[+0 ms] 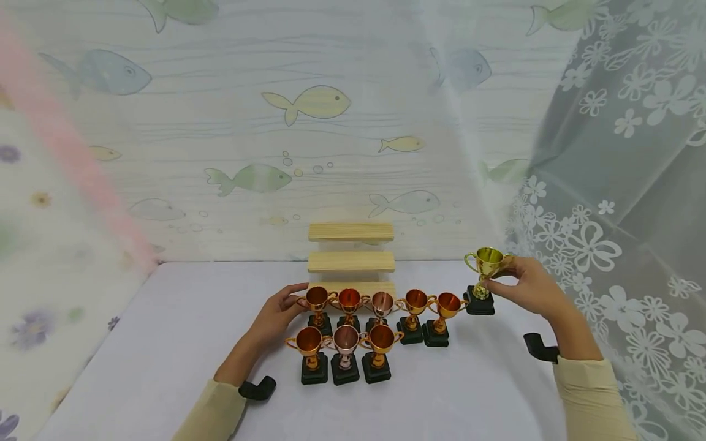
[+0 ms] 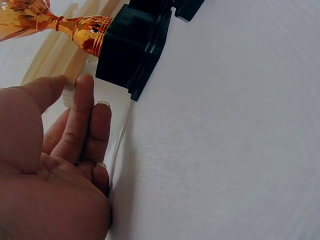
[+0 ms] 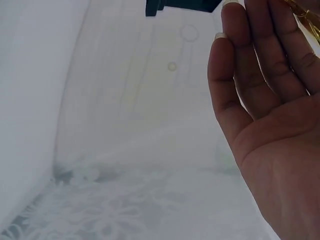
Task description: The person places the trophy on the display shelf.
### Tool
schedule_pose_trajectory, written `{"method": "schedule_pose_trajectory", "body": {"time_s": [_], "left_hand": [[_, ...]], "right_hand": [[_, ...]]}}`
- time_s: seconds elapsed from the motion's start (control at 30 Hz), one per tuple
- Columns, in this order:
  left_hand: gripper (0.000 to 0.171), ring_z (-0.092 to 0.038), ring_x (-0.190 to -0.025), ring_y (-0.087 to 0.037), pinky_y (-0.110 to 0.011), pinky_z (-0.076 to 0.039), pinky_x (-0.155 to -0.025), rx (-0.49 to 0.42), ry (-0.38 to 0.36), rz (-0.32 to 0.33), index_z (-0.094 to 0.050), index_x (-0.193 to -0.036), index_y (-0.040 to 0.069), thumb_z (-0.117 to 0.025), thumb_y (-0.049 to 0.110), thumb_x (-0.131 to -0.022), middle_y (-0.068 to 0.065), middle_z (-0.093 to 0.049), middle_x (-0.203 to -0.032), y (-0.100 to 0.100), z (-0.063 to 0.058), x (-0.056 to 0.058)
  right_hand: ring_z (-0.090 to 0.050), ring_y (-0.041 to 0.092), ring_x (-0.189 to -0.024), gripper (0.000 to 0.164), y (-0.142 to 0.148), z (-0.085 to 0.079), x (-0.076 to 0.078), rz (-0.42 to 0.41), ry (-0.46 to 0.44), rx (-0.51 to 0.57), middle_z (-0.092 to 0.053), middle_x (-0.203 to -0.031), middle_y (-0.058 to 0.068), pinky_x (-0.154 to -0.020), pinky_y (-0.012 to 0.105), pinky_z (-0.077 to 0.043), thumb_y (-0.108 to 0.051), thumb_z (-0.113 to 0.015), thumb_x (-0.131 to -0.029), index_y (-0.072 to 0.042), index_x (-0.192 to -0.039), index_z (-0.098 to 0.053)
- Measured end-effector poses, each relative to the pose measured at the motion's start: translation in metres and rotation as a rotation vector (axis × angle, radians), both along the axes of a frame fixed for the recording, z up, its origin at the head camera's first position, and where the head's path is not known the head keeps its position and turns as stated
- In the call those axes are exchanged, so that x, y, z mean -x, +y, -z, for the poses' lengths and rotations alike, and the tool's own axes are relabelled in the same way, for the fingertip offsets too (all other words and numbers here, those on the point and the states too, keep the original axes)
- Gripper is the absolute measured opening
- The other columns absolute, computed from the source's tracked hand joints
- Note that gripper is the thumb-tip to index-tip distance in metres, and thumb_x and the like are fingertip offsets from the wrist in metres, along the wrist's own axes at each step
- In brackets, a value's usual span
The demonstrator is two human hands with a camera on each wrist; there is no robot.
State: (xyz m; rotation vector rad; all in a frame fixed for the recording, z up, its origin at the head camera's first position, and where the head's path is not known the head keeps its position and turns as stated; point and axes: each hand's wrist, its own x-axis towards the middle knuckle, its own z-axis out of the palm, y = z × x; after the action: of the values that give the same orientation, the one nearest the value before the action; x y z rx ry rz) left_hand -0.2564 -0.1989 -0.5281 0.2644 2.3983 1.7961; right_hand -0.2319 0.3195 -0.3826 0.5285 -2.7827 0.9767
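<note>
My right hand [image 1: 532, 288] pinches a small gold trophy cup [image 1: 488, 262] by its stem and side. The cup is upright, its dark base raised above the table. My left hand [image 1: 278, 315] is at the left end of a wooden stepped stand [image 1: 351, 262]. In the left wrist view, thumb and fingers [image 2: 82, 105] hold that end of the wood. Close to them stands a copper-coloured trophy cup [image 2: 90, 32] on a dark base. Several more trophy cups, copper and pinkish, stand before the stand, including a pinkish one [image 1: 345, 340] in the front row of three.
A white cloth covers the table [image 1: 452, 398]. Behind it hangs a pale curtain [image 1: 353, 147] with fish drawings. At the right is a sheer curtain [image 1: 634, 257] with white flowers. The trophy cups in the back row stand close together, hiding the stand's lower front.
</note>
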Motion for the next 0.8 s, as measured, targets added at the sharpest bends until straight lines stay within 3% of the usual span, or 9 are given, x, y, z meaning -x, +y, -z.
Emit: {"method": "schedule_pose_trajectory", "body": {"time_s": [0.23, 0.47, 0.63, 0.8], "left_hand": [[0.046, -0.066, -0.110, -0.019, -0.045, -0.047, -0.104, 0.002, 0.027, 0.012, -0.049, -0.144, 0.022, -0.062, 0.026, -0.100, -0.004, -0.073, -0.112, 0.000, 0.001, 0.000], [0.048, -0.065, -0.113, -0.023, -0.048, -0.046, -0.104, 0.012, 0.025, 0.019, -0.045, -0.148, 0.015, -0.059, 0.019, -0.102, -0.008, -0.071, -0.117, 0.001, -0.001, -0.001], [0.049, -0.064, -0.117, -0.026, -0.047, -0.047, -0.104, -0.002, 0.015, 0.054, -0.043, -0.149, 0.010, -0.058, 0.016, -0.102, -0.012, -0.068, -0.126, 0.005, -0.018, -0.010], [0.048, -0.065, -0.115, -0.026, -0.049, -0.046, -0.104, -0.013, 0.012, 0.051, -0.044, -0.148, 0.009, -0.058, 0.018, -0.102, -0.012, -0.070, -0.121, 0.008, -0.029, -0.016]], "right_hand": [[-0.069, 0.017, -0.095, 0.019, -0.009, -0.023, 0.018, -0.040, 0.027, 0.002, -0.073, -0.100, 0.003, -0.080, 0.023, -0.052, -0.023, -0.078, -0.088, -0.009, -0.100, -0.073], [-0.068, 0.023, -0.095, 0.025, -0.024, -0.043, 0.036, -0.011, 0.011, 0.004, -0.071, -0.101, 0.007, -0.079, 0.028, -0.053, -0.028, -0.076, -0.090, -0.007, -0.103, -0.071], [-0.068, 0.026, -0.095, 0.032, -0.043, -0.056, 0.049, 0.003, 0.007, 0.022, -0.072, -0.102, 0.010, -0.076, 0.028, -0.054, -0.033, -0.075, -0.091, -0.005, -0.106, -0.070], [-0.070, 0.026, -0.094, 0.033, -0.066, -0.066, 0.064, 0.000, 0.008, 0.072, -0.072, -0.104, 0.012, -0.076, 0.029, -0.054, -0.032, -0.074, -0.091, -0.006, -0.110, -0.070]]}}
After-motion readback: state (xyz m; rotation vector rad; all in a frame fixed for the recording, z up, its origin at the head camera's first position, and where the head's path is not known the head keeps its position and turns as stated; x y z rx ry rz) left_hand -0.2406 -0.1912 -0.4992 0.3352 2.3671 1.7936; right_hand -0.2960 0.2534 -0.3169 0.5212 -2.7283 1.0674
